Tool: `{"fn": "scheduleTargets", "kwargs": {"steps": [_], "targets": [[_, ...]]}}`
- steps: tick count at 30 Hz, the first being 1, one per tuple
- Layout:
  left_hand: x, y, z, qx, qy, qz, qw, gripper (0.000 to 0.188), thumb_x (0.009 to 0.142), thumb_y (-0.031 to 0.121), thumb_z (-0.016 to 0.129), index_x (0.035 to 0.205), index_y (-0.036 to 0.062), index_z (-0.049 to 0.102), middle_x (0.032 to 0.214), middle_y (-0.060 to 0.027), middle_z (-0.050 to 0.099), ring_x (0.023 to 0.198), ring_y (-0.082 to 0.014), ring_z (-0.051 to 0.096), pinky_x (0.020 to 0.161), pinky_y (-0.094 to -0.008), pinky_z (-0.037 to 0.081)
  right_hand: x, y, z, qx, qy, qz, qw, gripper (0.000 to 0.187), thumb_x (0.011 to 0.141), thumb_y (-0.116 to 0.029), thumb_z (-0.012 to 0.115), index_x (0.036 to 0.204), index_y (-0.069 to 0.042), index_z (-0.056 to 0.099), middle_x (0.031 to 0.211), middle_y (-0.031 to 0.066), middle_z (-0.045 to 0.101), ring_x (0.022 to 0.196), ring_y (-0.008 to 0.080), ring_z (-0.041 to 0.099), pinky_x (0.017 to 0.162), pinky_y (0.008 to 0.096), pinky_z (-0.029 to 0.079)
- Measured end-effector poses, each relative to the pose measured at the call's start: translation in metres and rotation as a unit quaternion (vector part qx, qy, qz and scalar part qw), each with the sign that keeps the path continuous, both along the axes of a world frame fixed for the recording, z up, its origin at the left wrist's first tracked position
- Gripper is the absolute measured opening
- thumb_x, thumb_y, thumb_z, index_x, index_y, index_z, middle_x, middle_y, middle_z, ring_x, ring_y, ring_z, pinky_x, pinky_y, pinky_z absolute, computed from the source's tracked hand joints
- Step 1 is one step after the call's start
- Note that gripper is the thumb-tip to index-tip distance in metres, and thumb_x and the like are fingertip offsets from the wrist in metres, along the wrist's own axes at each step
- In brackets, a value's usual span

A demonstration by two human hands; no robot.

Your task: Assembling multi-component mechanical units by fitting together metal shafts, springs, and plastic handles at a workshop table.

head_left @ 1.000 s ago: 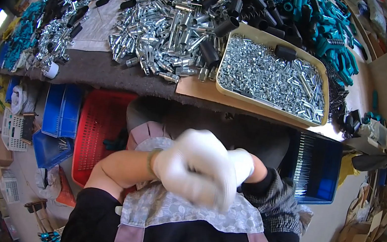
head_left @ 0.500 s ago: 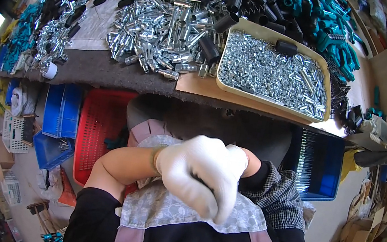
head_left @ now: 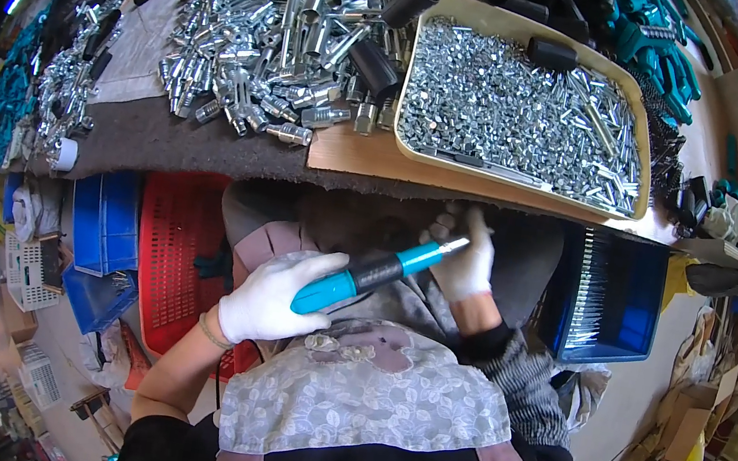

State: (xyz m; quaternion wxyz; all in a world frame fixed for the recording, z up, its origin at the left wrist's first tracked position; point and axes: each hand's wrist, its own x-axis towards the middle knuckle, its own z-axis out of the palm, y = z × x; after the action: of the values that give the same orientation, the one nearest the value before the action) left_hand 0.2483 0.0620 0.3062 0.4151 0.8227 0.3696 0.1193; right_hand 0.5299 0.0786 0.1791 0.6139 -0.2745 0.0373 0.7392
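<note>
My left hand (head_left: 271,300), in a white glove, grips the teal end of a screwdriver-like tool (head_left: 362,275) with a teal and black handle and a short metal shaft. My right hand (head_left: 465,256), also gloved, is closed around the metal tip end, just below the bench edge. Both hands are over my lap, in front of a patterned apron. Above them on the bench lies a beige tray (head_left: 418,157) full of small silver metal parts, and to its left a heap of silver metal tubes (head_left: 269,34).
Black cylinders (head_left: 411,0) and teal handles (head_left: 650,39) lie at the back of the bench. Under the bench stand a red basket (head_left: 175,249), blue bins (head_left: 103,219) at left and a blue bin (head_left: 611,300) at right. Cardboard boxes sit at lower right.
My two hands were clasped together in front of my chest. They have moved apart, and the teal tool now shows stretched between them, its tip raised toward the bench edge.
</note>
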Motion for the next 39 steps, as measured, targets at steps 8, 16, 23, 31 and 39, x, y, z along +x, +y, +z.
{"fn": "scheduleTargets", "kwargs": {"steps": [8, 16, 23, 31, 39], "targets": [[0.041, 0.011, -0.043, -0.054, 0.116, 0.071, 0.989, 0.057, 0.086, 0.031, 0.068, 0.137, 0.0156, 0.051, 0.116, -0.0191, 0.065, 0.102, -0.0405, 0.065, 0.086, -0.0465, 0.053, -0.044, 0.05, -0.304, 0.072, -0.647, 0.399, 0.646, 0.041, 0.097, -0.035, 0.055, 0.13, -0.012, 0.063, 0.137, 0.0165, 0.059, 0.134, 0.0305, 0.049, 0.111, 0.0406, 0.037], [0.046, 0.021, -0.094, -0.076, 0.168, 0.057, 0.981, 0.053, 0.084, 0.043, 0.07, 0.129, 0.0159, 0.059, 0.108, -0.0151, 0.068, 0.099, -0.0343, 0.067, 0.086, -0.0438, 0.054, -0.066, 0.094, -0.253, 0.133, -0.655, 0.408, 0.622, 0.039, 0.097, -0.031, 0.053, 0.128, -0.011, 0.064, 0.135, 0.0173, 0.06, 0.131, 0.0317, 0.052, 0.109, 0.0412, 0.039], [0.052, 0.028, -0.108, -0.038, 0.116, 0.1, 0.987, 0.051, 0.081, 0.039, 0.071, 0.123, 0.0116, 0.063, 0.105, -0.015, 0.068, 0.093, -0.0349, 0.067, 0.082, -0.0432, 0.056, -0.062, 0.122, -0.209, 0.182, -0.68, 0.403, 0.586, 0.036, 0.097, -0.027, 0.051, 0.126, -0.01, 0.064, 0.132, 0.0182, 0.061, 0.127, 0.0328, 0.054, 0.108, 0.0418, 0.04], [0.081, 0.017, -0.14, -0.029, 0.156, 0.145, 0.976, 0.054, 0.083, 0.036, 0.067, 0.128, 0.0087, 0.054, 0.092, -0.0205, 0.07, 0.083, -0.0402, 0.068, 0.073, -0.0495, 0.055, -0.052, 0.09, -0.1, 0.208, -0.718, 0.391, 0.537, 0.034, 0.098, -0.023, 0.048, 0.125, -0.009, 0.065, 0.129, 0.0192, 0.063, 0.123, 0.0342, 0.057, 0.106, 0.0425, 0.043], [0.079, 0.028, -0.164, -0.087, 0.155, 0.131, 0.975, 0.041, 0.085, 0.034, 0.059, 0.109, 0.0011, 0.062, 0.093, -0.0276, 0.069, 0.083, -0.0448, 0.068, 0.074, -0.0527, 0.053, -0.074, 0.046, -0.073, 0.196, -0.779, 0.332, 0.495, 0.03, 0.093, -0.022, 0.05, 0.113, -0.01, 0.069, 0.124, 0.0179, 0.065, 0.117, 0.0378, 0.06, 0.101, 0.0461, 0.046]]}}
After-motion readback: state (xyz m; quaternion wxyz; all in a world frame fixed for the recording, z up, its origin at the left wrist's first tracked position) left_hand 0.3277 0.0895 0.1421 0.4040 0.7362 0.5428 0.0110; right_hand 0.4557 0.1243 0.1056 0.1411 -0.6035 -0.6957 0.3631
